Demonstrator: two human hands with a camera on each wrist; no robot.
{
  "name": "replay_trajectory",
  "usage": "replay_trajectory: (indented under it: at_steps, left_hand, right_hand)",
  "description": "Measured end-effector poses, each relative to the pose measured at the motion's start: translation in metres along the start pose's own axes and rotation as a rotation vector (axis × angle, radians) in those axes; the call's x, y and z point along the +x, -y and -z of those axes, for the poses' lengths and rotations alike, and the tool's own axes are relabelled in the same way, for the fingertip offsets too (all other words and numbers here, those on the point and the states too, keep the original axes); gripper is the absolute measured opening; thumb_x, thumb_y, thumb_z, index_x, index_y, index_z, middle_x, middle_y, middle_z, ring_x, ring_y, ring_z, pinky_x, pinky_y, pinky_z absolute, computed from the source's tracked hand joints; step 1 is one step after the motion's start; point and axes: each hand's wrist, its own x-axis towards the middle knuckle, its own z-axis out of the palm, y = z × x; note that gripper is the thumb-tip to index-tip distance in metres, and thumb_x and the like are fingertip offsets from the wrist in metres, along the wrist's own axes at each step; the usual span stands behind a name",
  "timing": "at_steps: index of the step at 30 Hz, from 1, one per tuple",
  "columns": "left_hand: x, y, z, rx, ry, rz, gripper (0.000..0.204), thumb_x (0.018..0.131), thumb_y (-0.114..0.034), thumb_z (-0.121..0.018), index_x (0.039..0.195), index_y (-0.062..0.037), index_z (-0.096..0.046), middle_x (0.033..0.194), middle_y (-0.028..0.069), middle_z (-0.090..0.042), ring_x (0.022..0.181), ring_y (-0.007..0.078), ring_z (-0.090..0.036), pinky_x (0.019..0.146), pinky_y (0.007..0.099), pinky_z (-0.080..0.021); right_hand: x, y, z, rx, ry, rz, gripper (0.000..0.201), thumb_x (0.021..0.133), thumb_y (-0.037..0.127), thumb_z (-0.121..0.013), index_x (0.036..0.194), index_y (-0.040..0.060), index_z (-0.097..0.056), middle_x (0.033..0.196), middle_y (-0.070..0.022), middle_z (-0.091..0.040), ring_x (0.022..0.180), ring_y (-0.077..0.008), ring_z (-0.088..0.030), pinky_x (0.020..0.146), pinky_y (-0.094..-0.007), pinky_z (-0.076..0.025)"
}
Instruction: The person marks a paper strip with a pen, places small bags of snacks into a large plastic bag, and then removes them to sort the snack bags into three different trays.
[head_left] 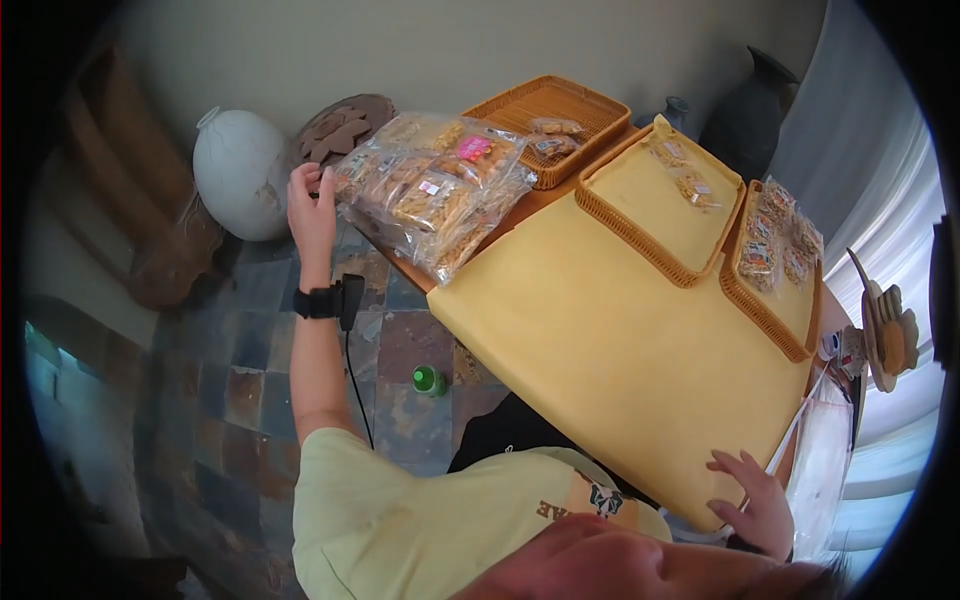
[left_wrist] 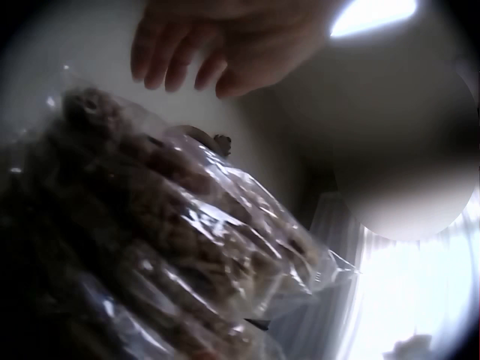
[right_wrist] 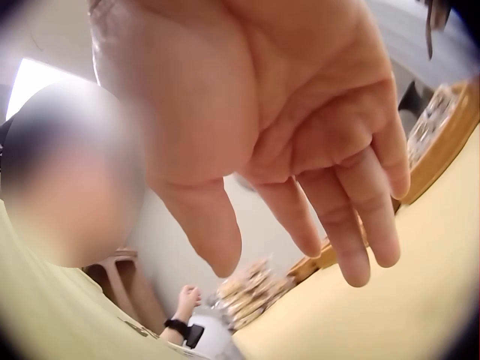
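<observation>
At the far left corner of the table lies a pile of clear plastic bags [head_left: 430, 185] filled with small packs of light brown snacks. My left hand [head_left: 312, 195] is beside the pile's left edge, and its fingertips overlap the bags in the head view. In the left wrist view, that hand [left_wrist: 225, 45] hangs over the shiny bags [left_wrist: 195, 225] with loosely bent fingers and nothing in them. Over the near right edge of the yellow table cover [head_left: 620, 350], my right hand [head_left: 757, 500] is spread, fingers relaxed. The right wrist view shows its bare palm [right_wrist: 300, 112].
Along the table's back stand a wicker tray [head_left: 540, 90] with a few packs, a paper-lined tray [head_left: 640, 235] with packs, and another tray [head_left: 755, 310] holding several packs. A white round vase [head_left: 240, 170] stands beyond the left hand. A green-capped bottle [head_left: 428, 380] is on the tiled floor.
</observation>
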Motion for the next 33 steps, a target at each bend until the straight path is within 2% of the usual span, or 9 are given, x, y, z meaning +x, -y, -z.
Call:
replay_trajectory:
  at_steps: [3, 5, 14, 17, 19, 22, 23, 28, 33]
  left_hand:
    - [0.024, 0.056, -0.009, 0.016, 0.021, 0.235, 0.046, 0.080, -0.041, -0.055, 0.106, -0.0032, -0.049, 0.090, 0.0116, -0.057, 0.079, 0.0183, -0.055, 0.068, 0.0302, -0.043]
    - [0.039, 0.059, -0.007, -0.423, 0.277, 0.714, 0.062, 0.076, -0.056, -0.051, 0.112, -0.0068, -0.046, 0.093, 0.0093, -0.058, 0.081, 0.0162, -0.054, 0.067, 0.0277, -0.042]
    - [0.093, 0.033, -0.029, -0.142, 0.954, 0.473, 0.060, 0.079, -0.049, -0.052, 0.117, -0.0032, -0.044, 0.066, -0.0028, -0.047, 0.052, 0.0039, -0.037, 0.043, 0.0193, -0.026]
    - [0.101, 0.050, -0.061, -0.048, 0.947, 0.388, 0.056, 0.079, -0.048, -0.053, 0.110, -0.0016, -0.051, 0.063, -0.0022, -0.046, 0.050, 0.0044, -0.035, 0.043, 0.0214, -0.027]
    - [0.109, 0.042, -0.058, -0.104, 1.213, 0.475, 0.049, 0.078, -0.045, -0.055, 0.099, -0.0014, -0.059, 0.067, -0.0005, -0.050, 0.056, 0.0062, -0.043, 0.047, 0.0225, -0.035]
    - [0.097, 0.034, -0.052, -0.351, 1.093, 0.546, 0.044, 0.077, -0.043, -0.057, 0.087, -0.0012, -0.064, 0.077, 0.0014, -0.055, 0.069, 0.0079, -0.051, 0.058, 0.0199, -0.041]
    - [0.098, 0.038, -0.053, -0.286, 1.081, 0.522, 0.046, 0.077, -0.039, -0.060, 0.100, 0.0009, -0.058, 0.086, 0.0032, -0.057, 0.081, 0.0086, -0.053, 0.067, 0.0169, -0.042]
    - [0.089, 0.016, -0.035, -0.466, 1.022, 0.591, 0.051, 0.076, -0.029, -0.063, 0.113, 0.0016, -0.044, 0.086, 0.0028, -0.055, 0.078, 0.0067, -0.051, 0.062, 0.0194, -0.042]
    - [0.075, -0.008, -0.024, -0.430, 0.820, 0.220, 0.024, 0.080, -0.023, -0.059, 0.087, -0.0026, -0.049, 0.072, -0.0020, -0.048, 0.062, 0.0042, -0.042, 0.052, 0.0204, -0.036]
  right_hand:
    - [0.074, 0.018, 0.005, 0.206, 0.036, 0.200, 0.040, 0.077, 0.014, -0.060, 0.114, 0.0054, -0.047, 0.094, -0.0079, -0.061, 0.087, -0.0223, -0.060, 0.082, -0.0305, -0.044]
    - [0.131, 0.029, 0.002, 0.490, 0.116, 0.208, 0.037, 0.083, 0.016, -0.055, 0.116, 0.0035, -0.045, 0.096, -0.0089, -0.059, 0.087, -0.0167, -0.058, 0.078, -0.0266, -0.045]
    - [0.316, 0.144, -0.033, 1.022, 0.193, 0.279, 0.057, 0.088, 0.034, -0.043, 0.130, 0.0026, -0.022, 0.106, -0.0158, -0.049, 0.088, -0.0213, -0.057, 0.071, -0.0303, -0.051]
    - [0.340, 0.153, -0.050, 1.088, 0.166, 0.299, 0.063, 0.086, 0.032, -0.048, 0.131, 0.0040, -0.015, 0.097, -0.0168, -0.048, 0.077, -0.0215, -0.059, 0.060, -0.0295, -0.053]
    - [0.347, 0.156, -0.053, 1.097, 0.132, 0.291, 0.065, 0.083, 0.030, -0.054, 0.127, 0.0043, -0.013, 0.088, -0.0150, -0.046, 0.066, -0.0203, -0.059, 0.053, -0.0291, -0.053]
    - [0.348, 0.160, -0.053, 1.041, 0.109, 0.256, 0.062, 0.082, 0.029, -0.055, 0.124, 0.0042, -0.017, 0.088, -0.0154, -0.046, 0.066, -0.0189, -0.058, 0.053, -0.0290, -0.053]
    - [0.352, 0.158, -0.057, 1.078, 0.114, 0.239, 0.054, 0.082, 0.025, -0.054, 0.123, 0.0072, -0.022, 0.088, -0.0114, -0.047, 0.068, -0.0169, -0.057, 0.052, -0.0285, -0.052]
    - [0.345, 0.161, -0.069, 1.220, 0.075, 0.264, 0.041, 0.084, 0.021, -0.052, 0.119, 0.0124, -0.033, 0.097, -0.0044, -0.049, 0.083, -0.0139, -0.054, 0.054, -0.0295, -0.052]
    - [0.319, 0.155, -0.072, 1.363, 0.001, 0.309, 0.039, 0.084, 0.022, -0.051, 0.118, 0.0107, -0.036, 0.104, -0.0035, -0.050, 0.085, -0.0104, -0.052, 0.055, -0.0264, -0.049]
